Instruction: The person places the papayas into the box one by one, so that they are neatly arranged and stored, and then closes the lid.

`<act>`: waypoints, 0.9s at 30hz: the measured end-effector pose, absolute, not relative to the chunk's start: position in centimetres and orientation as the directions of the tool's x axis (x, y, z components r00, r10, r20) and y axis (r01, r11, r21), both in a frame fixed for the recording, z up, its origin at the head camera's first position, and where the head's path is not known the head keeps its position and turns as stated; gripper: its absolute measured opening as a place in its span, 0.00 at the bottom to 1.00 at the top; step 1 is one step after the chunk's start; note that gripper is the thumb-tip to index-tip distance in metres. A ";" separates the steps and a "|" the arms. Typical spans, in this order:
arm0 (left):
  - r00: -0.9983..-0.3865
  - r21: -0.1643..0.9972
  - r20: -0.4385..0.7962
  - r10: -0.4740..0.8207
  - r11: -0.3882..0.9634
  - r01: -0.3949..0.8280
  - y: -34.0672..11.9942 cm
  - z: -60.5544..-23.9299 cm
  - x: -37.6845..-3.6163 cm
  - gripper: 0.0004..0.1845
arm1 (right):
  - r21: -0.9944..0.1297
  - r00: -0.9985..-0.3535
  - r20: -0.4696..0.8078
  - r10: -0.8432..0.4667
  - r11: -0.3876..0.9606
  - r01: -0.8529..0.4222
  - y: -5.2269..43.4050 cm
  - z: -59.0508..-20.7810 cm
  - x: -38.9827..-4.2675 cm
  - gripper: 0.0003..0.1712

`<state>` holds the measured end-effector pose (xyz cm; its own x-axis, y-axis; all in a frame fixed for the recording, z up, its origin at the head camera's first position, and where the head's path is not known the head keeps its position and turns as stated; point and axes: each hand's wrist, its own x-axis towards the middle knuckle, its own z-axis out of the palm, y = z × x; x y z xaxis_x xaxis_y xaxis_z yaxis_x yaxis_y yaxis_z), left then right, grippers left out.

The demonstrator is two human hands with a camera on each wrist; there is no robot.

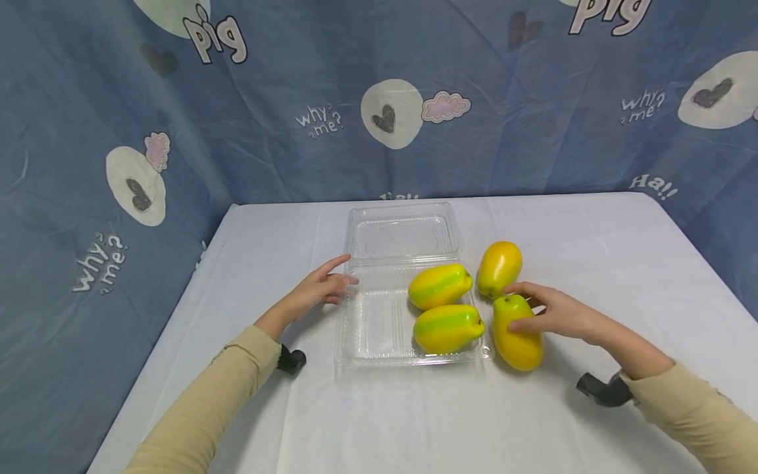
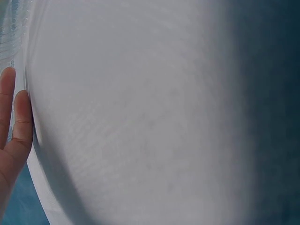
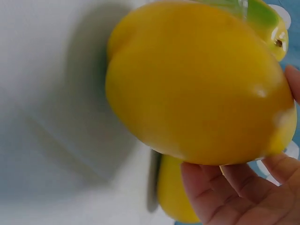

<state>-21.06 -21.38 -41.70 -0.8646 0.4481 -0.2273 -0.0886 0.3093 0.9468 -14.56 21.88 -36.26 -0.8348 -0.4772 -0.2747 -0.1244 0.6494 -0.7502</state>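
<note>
From my end the worry is that the mango (image 1: 517,336) rolls off the slick cloth, since my right hand (image 1: 553,315) only curls loosely over its far end. It lies just right of the clear tray (image 1: 379,329) (two mangoes inside). Left hand (image 1: 320,289) rests open-fingered against the tray's left rim.

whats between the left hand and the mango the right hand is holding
In the head view, the clear plastic clamshell tray lies between the left hand and the yellow mango the right hand holds, with two green-striped yellow mangoes inside.
</note>
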 end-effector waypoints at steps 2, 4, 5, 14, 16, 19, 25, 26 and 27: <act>-0.864 0.947 -0.228 0.449 0.309 -0.089 -21.4 -41.7 -21.1 0.33 | -0.739 -0.841 -0.266 -0.472 0.659 -0.136 22.0 -35.9 -14.6 0.36; -0.864 0.947 -0.229 0.448 0.309 -0.091 -21.4 -41.7 -21.1 0.33 | -0.726 -0.846 -0.256 -0.468 0.671 -0.152 22.1 -35.4 -14.7 0.37; -0.864 0.947 -0.229 0.447 0.309 -0.091 -21.4 -41.7 -21.1 0.33 | -0.721 -0.849 -0.252 -0.464 0.676 -0.156 22.2 -35.2 -14.7 0.37; -0.864 0.948 -0.227 0.449 0.305 -0.090 -21.4 -41.6 -21.0 0.33 | -0.708 -0.878 -0.193 -0.439 0.682 -0.185 22.7 -33.3 -14.7 0.37; -0.864 0.948 -0.227 0.449 0.305 -0.091 -21.4 -41.7 -21.0 0.33 | -0.713 -0.882 -0.185 -0.433 0.677 -0.183 22.7 -33.0 -14.9 0.36; -0.865 0.948 -0.226 0.449 0.306 -0.089 -21.5 -41.7 -21.0 0.33 | -0.718 -0.886 -0.173 -0.431 0.671 -0.186 22.8 -32.6 -15.0 0.36; -0.866 0.948 -0.223 0.447 0.308 -0.085 -21.5 -41.7 -21.0 0.33 | -0.719 -0.904 -0.137 -0.404 0.668 -0.190 22.9 -31.8 -15.3 0.35; -0.867 0.947 -0.225 0.444 0.308 -0.088 -21.5 -41.7 -21.0 0.33 | -0.721 -0.907 -0.124 -0.401 0.665 -0.195 22.9 -31.7 -15.3 0.35; -0.867 0.947 -0.224 0.445 0.309 -0.086 -21.5 -41.6 -21.0 0.33 | -0.721 -0.911 -0.112 -0.397 0.663 -0.200 22.9 -31.6 -15.3 0.34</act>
<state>-20.97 -21.52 -41.63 -0.8668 0.4452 -0.2244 -0.0863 0.3094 0.9470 -15.31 22.89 -31.57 -0.9110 -0.3970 -0.1119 -0.2003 0.6629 -0.7214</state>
